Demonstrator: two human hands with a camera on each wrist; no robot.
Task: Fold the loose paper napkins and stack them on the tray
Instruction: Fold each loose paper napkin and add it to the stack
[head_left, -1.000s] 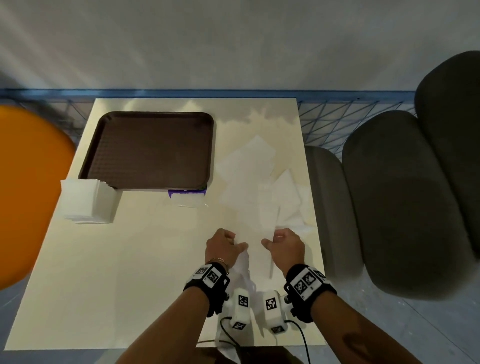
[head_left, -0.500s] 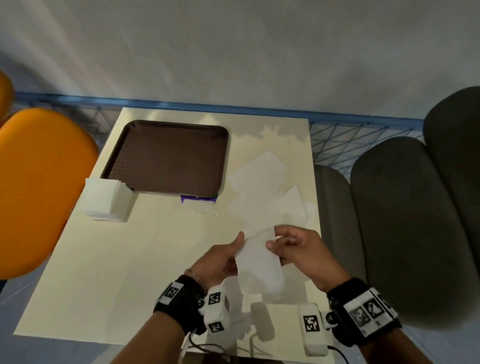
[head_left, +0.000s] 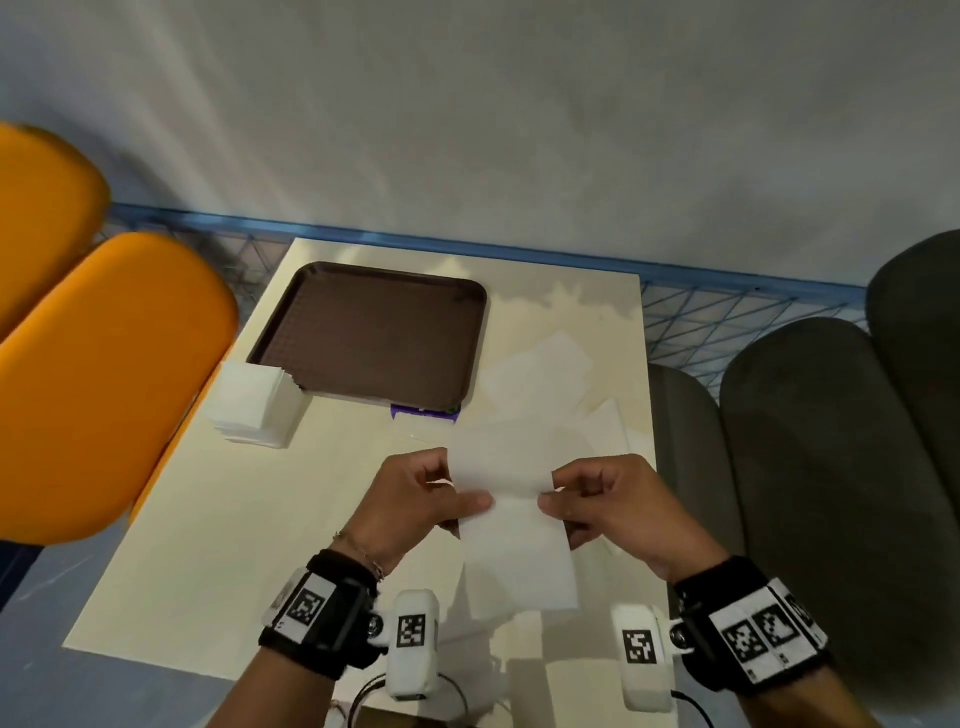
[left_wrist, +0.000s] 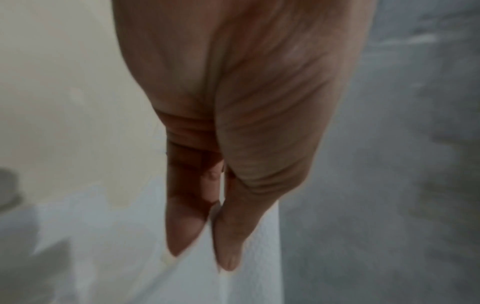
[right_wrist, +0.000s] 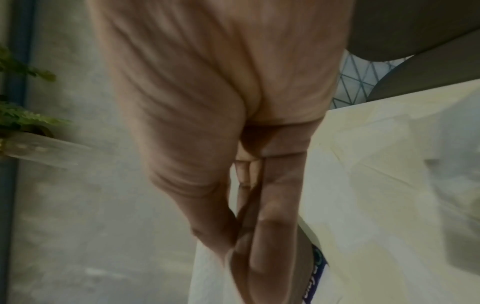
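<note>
Far to my left stood two orange chairs (head_left: 104, 384), pushed up against the table (head_left: 218, 545) edge. On the table's left side a stack (head_left: 249, 405) of white napkins sat just at the near left corner of the tray (head_left: 374, 332), touching or almost touching it; I could not tell which. The brown tray lay flat at the far left of the table, bare inside. A small purple packet (head_left: 423, 413) peeked out from under its near edge.

My left hand (head_left: 410, 506) pinched the left edge of a napkin (head_left: 511, 525) between thumb and fingers, held up above the table. In the left wrist view the thumb and a finger (left_wrist: 187, 222) closed on the white sheet's rim. The napkin hung between my hands, its upper part bent back along a crease at grip height, its lower part dropping toward me.

My right hand (head_left: 618, 506) pinched the opposite edge the same way, thumb on top.

Behind the held sheet, loose napkins (head_left: 540, 374) lay overlapping on the table's right side, partly hidden by it. To the right, dark grey seats (head_left: 810, 467) crowded close to the table, with blue wire mesh (head_left: 727, 322) behind.
</note>
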